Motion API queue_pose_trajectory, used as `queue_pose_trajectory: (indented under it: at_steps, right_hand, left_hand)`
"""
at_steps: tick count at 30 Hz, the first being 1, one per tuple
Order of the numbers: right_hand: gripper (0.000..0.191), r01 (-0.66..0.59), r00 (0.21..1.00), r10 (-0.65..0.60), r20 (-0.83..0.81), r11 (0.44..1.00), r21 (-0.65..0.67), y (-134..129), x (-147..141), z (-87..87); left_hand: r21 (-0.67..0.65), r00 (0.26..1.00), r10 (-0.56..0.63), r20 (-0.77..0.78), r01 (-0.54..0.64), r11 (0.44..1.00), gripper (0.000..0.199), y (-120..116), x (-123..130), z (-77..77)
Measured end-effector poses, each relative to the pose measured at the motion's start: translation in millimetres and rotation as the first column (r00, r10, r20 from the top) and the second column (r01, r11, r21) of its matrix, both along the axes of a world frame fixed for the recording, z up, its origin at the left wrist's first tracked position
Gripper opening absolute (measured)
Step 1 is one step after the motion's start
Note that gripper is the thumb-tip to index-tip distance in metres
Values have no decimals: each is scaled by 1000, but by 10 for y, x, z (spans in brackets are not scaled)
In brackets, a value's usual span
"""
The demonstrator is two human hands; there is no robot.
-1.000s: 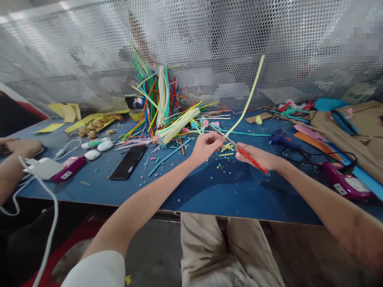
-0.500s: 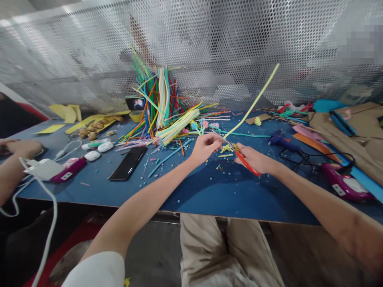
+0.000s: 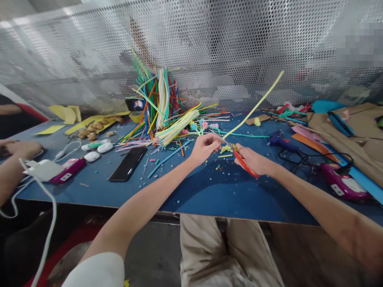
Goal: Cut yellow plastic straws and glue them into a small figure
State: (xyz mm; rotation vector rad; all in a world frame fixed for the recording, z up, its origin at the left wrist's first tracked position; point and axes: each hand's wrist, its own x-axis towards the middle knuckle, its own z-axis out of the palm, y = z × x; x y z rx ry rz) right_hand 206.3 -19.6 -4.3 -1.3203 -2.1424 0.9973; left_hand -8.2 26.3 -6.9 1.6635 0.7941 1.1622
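My left hand (image 3: 206,148) is pinched near the lower end of a pale yellow pipe cleaner (image 3: 254,107), whose long free part slants up to the right. In my right hand (image 3: 253,158) are red-handled scissors (image 3: 246,164), their blades pointing up and left beside my left fingertips. The blades lie at the pipe cleaner's lower end; whether they touch it I cannot tell. Just below the blades, a small bent yellow fuzzy piece (image 3: 226,148) and a short yellow length (image 3: 225,156) lie on the blue table (image 3: 197,195), among tiny cut bits.
Bundles of coloured pipe cleaners (image 3: 176,126) fill the back middle. A black phone (image 3: 128,164) lies left, near white cases, cables and a purple power strip (image 3: 68,170). At right are a blue glue gun (image 3: 283,141), another purple strip (image 3: 344,181) and cardboard. Another person's arm (image 3: 18,159) rests far left.
The free end of the yellow pipe cleaner has swung slightly right and down. The scissors' handles have shifted a little left; both hands stay nearly in place.
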Motion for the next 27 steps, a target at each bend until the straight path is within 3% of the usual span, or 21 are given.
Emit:
queue_pose_trajectory:
  at_steps: [9,14,19,23,27]
  right_hand:
    - [19,54,999,-54,-7,992,110,50,-14,-97]
    - [26,225,973,-202,-114,942,250,161,34,-136]
    - [25,426,888,-334,-315,855,296,291,102,-225]
    - [23,446,864,-333,-378,854,268,409,139,-345]
    - [23,343,909,-251,-332,904,255,478,150,-395]
  left_hand:
    - [-9,998,-17,57,17,1000,29,10,-1,35]
    - [29,997,22,-80,-20,999,36,73,5,-59]
    - [111,967,43,-252,-15,994,37,126,16,-163]
    - [272,890,140,-433,-19,962,33,144,26,-196]
    - [400,764,262,-590,-6,917,25,162,25,-220]
